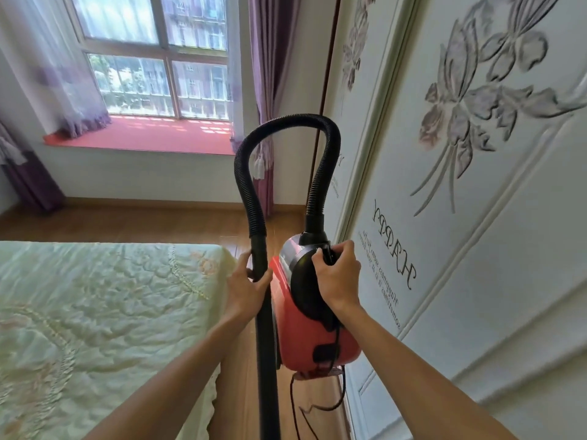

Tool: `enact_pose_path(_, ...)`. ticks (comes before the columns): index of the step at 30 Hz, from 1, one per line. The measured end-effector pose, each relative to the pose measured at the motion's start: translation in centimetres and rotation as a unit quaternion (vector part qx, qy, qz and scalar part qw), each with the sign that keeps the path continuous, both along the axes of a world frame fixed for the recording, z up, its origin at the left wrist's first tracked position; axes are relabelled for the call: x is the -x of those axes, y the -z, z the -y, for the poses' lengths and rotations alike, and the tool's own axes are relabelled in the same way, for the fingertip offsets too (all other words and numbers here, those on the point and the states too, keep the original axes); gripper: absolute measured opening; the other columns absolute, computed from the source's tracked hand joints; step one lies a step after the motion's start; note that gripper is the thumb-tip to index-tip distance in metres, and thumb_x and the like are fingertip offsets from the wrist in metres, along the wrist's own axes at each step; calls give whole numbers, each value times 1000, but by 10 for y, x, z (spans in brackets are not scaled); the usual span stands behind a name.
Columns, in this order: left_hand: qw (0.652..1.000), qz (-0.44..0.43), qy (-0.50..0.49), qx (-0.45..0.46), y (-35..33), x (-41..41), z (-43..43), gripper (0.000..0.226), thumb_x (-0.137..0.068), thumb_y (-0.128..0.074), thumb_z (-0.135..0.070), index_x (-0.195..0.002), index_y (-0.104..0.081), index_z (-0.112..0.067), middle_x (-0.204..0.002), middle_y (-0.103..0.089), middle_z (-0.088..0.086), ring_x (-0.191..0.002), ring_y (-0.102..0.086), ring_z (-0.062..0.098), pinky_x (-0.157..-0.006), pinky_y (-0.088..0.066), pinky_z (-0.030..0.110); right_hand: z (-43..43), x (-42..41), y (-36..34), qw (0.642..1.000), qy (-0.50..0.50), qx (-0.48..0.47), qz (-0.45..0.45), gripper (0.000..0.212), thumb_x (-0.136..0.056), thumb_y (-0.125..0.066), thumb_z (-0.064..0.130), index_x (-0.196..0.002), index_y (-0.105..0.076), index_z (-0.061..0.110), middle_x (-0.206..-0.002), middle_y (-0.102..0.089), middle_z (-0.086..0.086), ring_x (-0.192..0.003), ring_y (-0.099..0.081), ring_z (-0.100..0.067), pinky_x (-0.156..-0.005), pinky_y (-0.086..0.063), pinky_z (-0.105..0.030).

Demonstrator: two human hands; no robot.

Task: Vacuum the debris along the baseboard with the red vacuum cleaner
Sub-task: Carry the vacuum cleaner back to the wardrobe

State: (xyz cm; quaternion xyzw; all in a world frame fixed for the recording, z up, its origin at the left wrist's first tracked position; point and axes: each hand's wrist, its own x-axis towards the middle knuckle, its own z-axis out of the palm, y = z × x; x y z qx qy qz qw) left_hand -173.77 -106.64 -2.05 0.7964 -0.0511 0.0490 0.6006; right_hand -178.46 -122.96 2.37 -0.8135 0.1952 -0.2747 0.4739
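Observation:
The red vacuum cleaner [313, 338] hangs lifted off the floor, between the bed and the wardrobe. My right hand [336, 274] grips the black handle at its top. A black ribbed hose [286, 122] loops up from the body and comes down into a long black wand [265, 328]. My left hand [247, 287] holds the wand near its upper end. The wand runs down out of view, so its nozzle is hidden. A black power cord [317, 404] dangles under the body. The baseboard [143, 203] runs under the window; no debris is visible.
A bed with a pale green quilted cover [95, 312] fills the left. White wardrobe doors with flower reliefs [476, 217] stand close on the right. A narrow strip of wooden floor [241, 392] lies between them. Purple curtains [266, 90] hang by the window.

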Motion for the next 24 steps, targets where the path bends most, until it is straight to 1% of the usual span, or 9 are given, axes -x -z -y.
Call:
enact_pose_path(3,1000,5,5,-9,3,-52,9,53,-86,-72,-28,-134,-49,-31,-78,-67,0,-62,-66,9,-48,-52,15,8,-50,6,1000,0,0,-10,24,-94,-65,25,-105,-49,10,-83,-59,4,-74,-59,-6,-61,-45,-14)
enact_pose_path(7,999,4,13,-36,4,-119,16,57,-87,-72,-30,-138,-47,-28,-75,-66,-1,-60,-66,9,-49,-50,14,20,-113,6,1000,11,2,-11,24,-93,-65,25,-105,-49,11,-82,-60,4,-74,-61,-7,-64,-48,-18)
enact_pose_path(11,999,1,23,-43,-2,-173,27,60,-88,-70,-27,-142,-43,-28,-82,-66,-4,-67,-66,9,-50,-49,14,37,-167,-2,1000,28,-1,-4,24,-93,-65,24,-103,-50,9,-80,-58,6,-72,-59,-5,-59,-44,-13)
enact_pose_path(14,999,7,31,-40,-5,-210,38,62,-89,-70,-22,-144,-42,-25,-93,-68,3,-73,-65,9,-53,-50,13,49,-203,-5,999,35,-4,-2,24,-93,-65,22,-102,-49,7,-78,-56,7,-70,-57,-6,-58,-43,-13)
enact_pose_path(17,999,13,23,-42,-1,-250,53,61,-88,-71,-21,-142,-44,-23,-98,-67,4,-79,-66,13,-59,-54,20,64,-240,-4,999,35,-4,-5,24,-94,-65,21,-104,-49,5,-76,-54,9,-68,-55,-4,-57,-42,-12)
enact_pose_path(20,999,11,13,-44,6,-289,71,60,-87,-71,-22,-141,-45,-23,-100,-67,4,-82,-66,17,-67,-59,32,82,-281,1,999,35,0,-10,23,-94,-64,19,-103,-48,5,-74,-52,9,-64,-52,-3,-54,-42,-10)
enact_pose_path(22,999,6,7,-48,12,-317,84,60,-87,-71,-22,-141,-45,-23,-96,-67,4,-81,-67,19,-69,-60,34,95,-311,6,999,36,1,-13,22,-93,-65,19,-102,-48,6,-71,-52,9,-61,-52,-3,-53,-42,-9)
enact_pose_path(24,999,1,5,-48,19,-347,96,60,-88,-71,-22,-142,-44,-23,-95,-66,3,-82,-67,20,-68,-59,31,108,-343,13,999,29,-4,-15,22,-93,-65,19,-101,-48,7,-70,-54,8,-61,-53,-3,-53,-43,-10)
